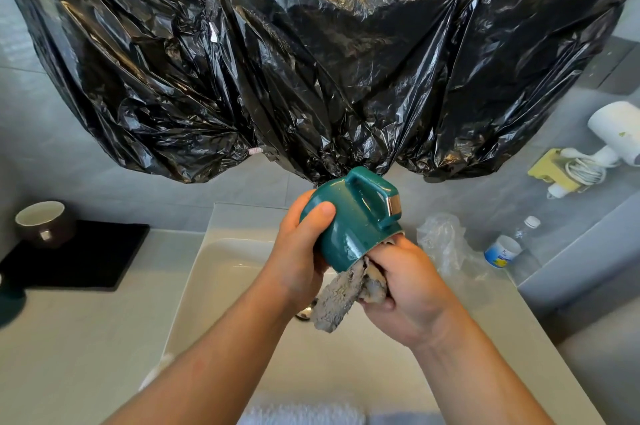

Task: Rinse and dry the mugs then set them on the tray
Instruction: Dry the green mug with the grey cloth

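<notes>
Nearest me are the two hands, held over the sink. The left hand (301,248) is wrapped round the body of the green mug (349,217), with the thumb laid across its side. The right hand (408,289) is closed on a grey cloth (337,300) and pushes part of it into the mug's mouth, while the rest hangs below.

A big sheet of crumpled black plastic (311,61) covers the far wall, and its lowest gathered point sits just behind the mug. Below it, a pale surface (86,338) runs left to right, with the white sink (221,269) sunk into its middle.

On the far left of the surface lies the flat black tray (86,258). A white hair dryer (616,134) with its coiled cord lies far right.

I see the green mug tipped, handle up and mouth turned down towards the right hand, well apart from the tray. A dark brown mug (43,222) with a pale inside stands upright on the tray's far left part.

A crumpled clear bag (443,241) lies just right of the sink. A plastic bottle (509,248) lies on its side beside the bag.
</notes>
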{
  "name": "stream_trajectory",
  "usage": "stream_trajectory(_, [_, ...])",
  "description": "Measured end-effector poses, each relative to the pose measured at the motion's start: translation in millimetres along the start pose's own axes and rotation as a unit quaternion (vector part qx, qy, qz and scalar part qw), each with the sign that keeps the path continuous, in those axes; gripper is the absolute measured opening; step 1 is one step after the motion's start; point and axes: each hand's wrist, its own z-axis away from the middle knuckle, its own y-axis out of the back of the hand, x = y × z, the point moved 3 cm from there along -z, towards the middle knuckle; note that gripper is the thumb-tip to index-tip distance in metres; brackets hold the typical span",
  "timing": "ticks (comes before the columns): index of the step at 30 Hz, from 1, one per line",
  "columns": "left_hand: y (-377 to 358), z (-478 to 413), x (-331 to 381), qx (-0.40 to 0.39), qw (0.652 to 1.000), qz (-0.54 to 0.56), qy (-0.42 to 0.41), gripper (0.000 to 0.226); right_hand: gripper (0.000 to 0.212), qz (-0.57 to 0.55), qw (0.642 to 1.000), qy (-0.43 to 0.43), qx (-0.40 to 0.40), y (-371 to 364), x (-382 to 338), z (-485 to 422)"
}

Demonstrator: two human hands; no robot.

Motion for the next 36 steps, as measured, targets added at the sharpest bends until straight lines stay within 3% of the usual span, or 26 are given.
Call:
stream_trajectory(3, [5, -2, 9, -0.016, 0.995, -0.094, 0.002, 0.065, 0.03, 0.005, 1.0, 0.01, 0.025, 3, -3, 3])
stream_trajectory(6, [10, -4, 21, -0.026, 0.986, -0.156, 0.043, 0.048, 0.029, 0.201, 0.974, 0.012, 0.107, 20, -2, 0])
stream_trajectory(8, [4, -1, 26, -0.039, 0.984, -0.145, 0.094, 0.053, 0.023, 0.404, 0.903, -0.003, 0.149, 30, 0, -2])
stream_trajectory(10, [-3, 1, 26, -0.045, 0.979, -0.163, 0.113, 0.057, 0.018, 0.532, 0.836, -0.018, 0.136, 31, 5, -3])
stream_trajectory(13, [-5, 1, 22, -0.028, 0.98, -0.159, 0.116, 0.055, 0.018, 0.642, 0.756, -0.02, 0.127, 28, 9, -2])
stream_trajectory(16, [-6, 1, 21, -0.014, 0.981, -0.152, 0.122, 0.044, 0.013, 0.762, 0.633, -0.016, 0.138, 22, 4, -4])
stream_trajectory(17, [-7, 1, 20, -0.006, 0.981, -0.152, 0.124, 0.04, 0.019, 0.777, 0.61, -0.017, 0.152, 24, 3, -6])
stream_trajectory(18, [-7, 0, 19, -0.001, 0.98, -0.152, 0.124, 0.037, 0.021, 0.768, 0.62, -0.031, 0.157, 25, 3, -7])
stream_trajectory(22, [-5, -1, 15, 0.025, 0.986, -0.121, 0.112, 0.031, 0.024, 0.519, 0.844, -0.047, 0.123, 32, 12, -12])
stream_trajectory(24, [-5, 0, 13, 0.021, 0.99, -0.085, 0.107, 0.028, 0.022, 0.357, 0.923, -0.021, 0.145, 33, 13, -12])
stream_trajectory(26, [-6, 3, 10, 0.016, 0.994, -0.04, 0.102, 0.022, 0.022, 0.151, 0.98, -0.027, 0.13, 27, 14, -10])
stream_trajectory(29, [-3, 5, 1, 0.021, 0.995, 0.034, 0.095, 0.047, 0.034, -0.092, 0.993, -0.043, 0.059, 14, 10, -4])
stream_trajectory(31, [-1, 5, -1, 0.029, 0.992, 0.067, 0.1, 0.051, 0.035, -0.099, 0.993, -0.035, 0.048, 6, 6, 0])
stream_trajectory(34, [-4, 4, -1, 0.065, 0.986, 0.075, 0.138, 0.043, 0.033, 0.081, 0.992, -0.009, 0.093, 12, 6, -4])
stream_trajectory(36, [-6, 3, 2, 0.086, 0.984, 0.027, 0.151, 0.024, 0.025, 0.328, 0.938, -0.001, 0.111, 21, 7, -6])
